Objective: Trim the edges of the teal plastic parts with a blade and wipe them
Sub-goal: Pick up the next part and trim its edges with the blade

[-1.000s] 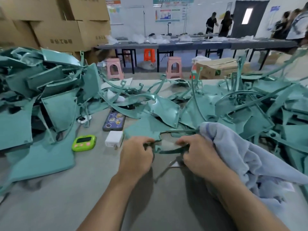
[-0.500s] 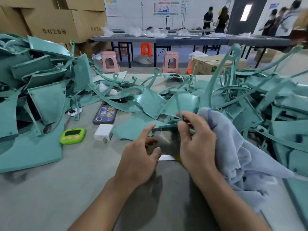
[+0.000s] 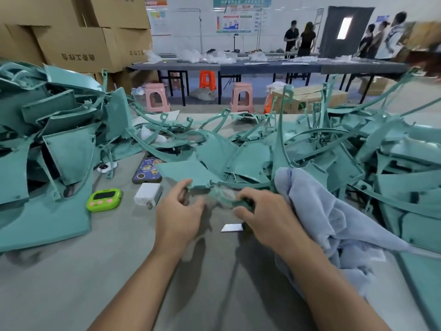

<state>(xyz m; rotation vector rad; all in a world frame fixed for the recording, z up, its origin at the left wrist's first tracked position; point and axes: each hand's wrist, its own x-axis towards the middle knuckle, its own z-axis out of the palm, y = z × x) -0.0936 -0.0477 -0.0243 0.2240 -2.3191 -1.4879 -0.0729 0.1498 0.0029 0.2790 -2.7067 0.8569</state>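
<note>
At bench [image 3: 71,283] centre, the right hand [image 3: 267,218] pinches a blurred teal part [image 3: 226,197] between thumb and fingers, a grey-blue cloth [image 3: 322,211] draped at its 3 o'clock. The left hand [image 3: 179,216] hovers half-open at the part's 9 o'clock, gripping nothing. A small blade [image 3: 231,227] lies flat at 6 o'clock.

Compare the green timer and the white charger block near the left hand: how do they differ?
The green timer is bright lime with a dark screen and pink buttons; the white charger block is plain white with no markings visible. The timer is rounded and wider; the charger block is boxy and more compact. The timer sits farther left, next to a large teal panel; the charger block lies closer to the left hand. Both rest untouched on the grey table.
</note>
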